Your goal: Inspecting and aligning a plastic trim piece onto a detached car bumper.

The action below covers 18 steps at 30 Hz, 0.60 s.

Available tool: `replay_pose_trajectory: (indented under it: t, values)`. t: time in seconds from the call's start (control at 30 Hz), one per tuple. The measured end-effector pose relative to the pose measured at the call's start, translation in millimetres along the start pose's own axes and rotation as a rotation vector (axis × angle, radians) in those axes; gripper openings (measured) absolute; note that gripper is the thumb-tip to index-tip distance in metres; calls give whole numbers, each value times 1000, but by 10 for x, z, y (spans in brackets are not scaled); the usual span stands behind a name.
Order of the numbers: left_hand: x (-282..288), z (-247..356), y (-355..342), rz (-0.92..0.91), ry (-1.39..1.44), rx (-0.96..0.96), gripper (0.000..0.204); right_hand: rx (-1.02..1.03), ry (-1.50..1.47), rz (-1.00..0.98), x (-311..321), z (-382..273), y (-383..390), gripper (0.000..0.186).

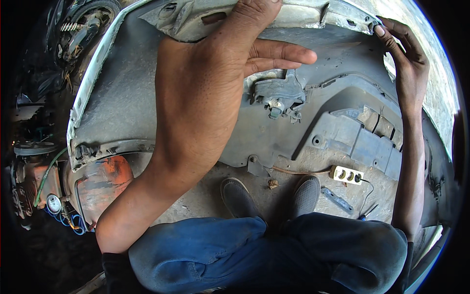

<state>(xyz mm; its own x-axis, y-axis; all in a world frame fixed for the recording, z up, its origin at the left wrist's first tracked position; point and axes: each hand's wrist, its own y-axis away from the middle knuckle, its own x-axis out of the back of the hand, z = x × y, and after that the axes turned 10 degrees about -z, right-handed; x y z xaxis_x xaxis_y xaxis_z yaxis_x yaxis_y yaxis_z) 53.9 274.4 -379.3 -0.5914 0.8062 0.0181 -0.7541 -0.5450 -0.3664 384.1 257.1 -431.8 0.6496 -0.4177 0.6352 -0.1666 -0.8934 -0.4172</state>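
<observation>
A large grey car bumper [274,134] stands in front of me with its hollow inner side showing. My left hand [200,98] is raised close to the camera, thumb apart from the outstretched fingers. It looks to hold nothing, and it covers part of the bumper's upper flange. At the upper right, my right hand [409,61] grips the end of that flange between thumb and fingers. A torn dark plastic bracket [279,95] hangs from the middle of the bumper's inside.
On the floor by my shoes lie a white power strip [346,174] with a cable, a grey-blue plastic strip [338,201] and a screwdriver-like tool [368,212]. An orange air compressor [100,186] with a gauge stands at left. Behind it is a motorcycle [83,36].
</observation>
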Motion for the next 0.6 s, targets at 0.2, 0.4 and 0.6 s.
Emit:
replay_pose_trajectory:
  t: [0.2,0.4,0.6]
  values:
    - [-9,44,21,16,28,-4,46,14,-17,-2,-10,18,0,21]
    - [-48,94,-29,33,51,-5,45,6,-34,8,-29,4,5,22]
    - [-47,47,-63,105,48,23,45,14,-161,-5,-42,-82,18,20]
